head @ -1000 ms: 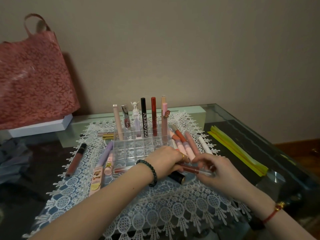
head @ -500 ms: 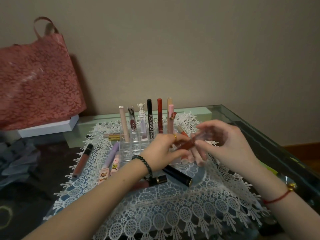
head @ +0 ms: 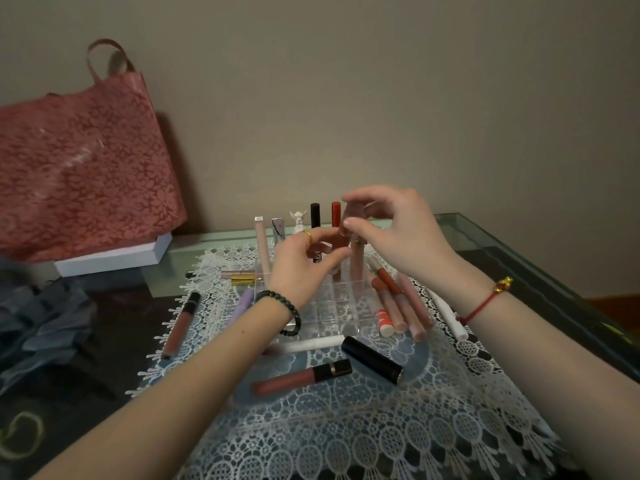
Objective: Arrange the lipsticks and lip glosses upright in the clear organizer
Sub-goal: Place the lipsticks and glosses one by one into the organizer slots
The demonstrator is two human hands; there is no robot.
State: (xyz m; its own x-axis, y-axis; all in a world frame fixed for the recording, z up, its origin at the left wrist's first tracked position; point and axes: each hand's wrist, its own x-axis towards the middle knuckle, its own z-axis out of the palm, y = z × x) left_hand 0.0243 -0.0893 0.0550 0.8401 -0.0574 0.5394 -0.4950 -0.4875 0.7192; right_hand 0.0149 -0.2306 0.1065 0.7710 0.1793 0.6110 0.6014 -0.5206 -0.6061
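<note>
Head view: left hand, right hand curled over organizer; grip blurred, cannot tell. Risk: knuckles topple upright tubes.

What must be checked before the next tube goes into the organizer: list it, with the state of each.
1. Grip on a tube: cannot tell; left hand and right hand meet above the back row, blurred.
2. Free cells in the clear organizer: ok, visible front cells empty.
3. Back row upright: ok; black tube and red tube stand straight.
4. All tubes stowed: not ok; black lipstick and brown gloss lie on the lace mat.
</note>
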